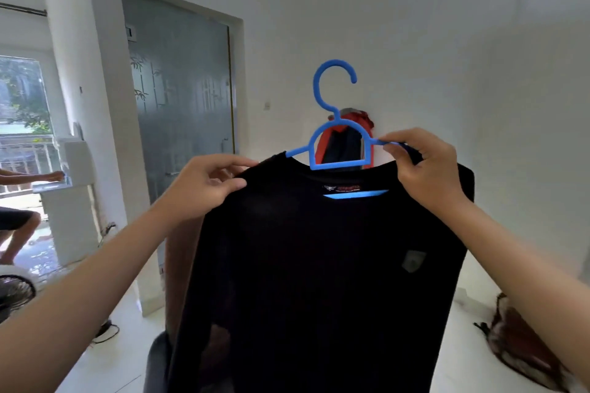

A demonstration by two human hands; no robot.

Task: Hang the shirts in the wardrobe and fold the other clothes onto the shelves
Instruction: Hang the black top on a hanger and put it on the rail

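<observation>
A black shirt [319, 265] hangs in front of me on a blue plastic hanger [335, 124], whose hook points up. My left hand [207, 185] pinches the shirt's left shoulder seam beside the hanger's left arm. My right hand [421, 169] grips the hanger's right arm together with the shirt's right shoulder. A small grey badge sits on the shirt's chest at the right. No wardrobe is in view.
A frosted glass door [178, 99] stands at the left of the white wall. A red and dark garment [354, 137] hangs on the wall behind the hanger. Brown clothes [523, 348] lie at lower right. Another person [19, 220] sits at far left near a fan [14, 293].
</observation>
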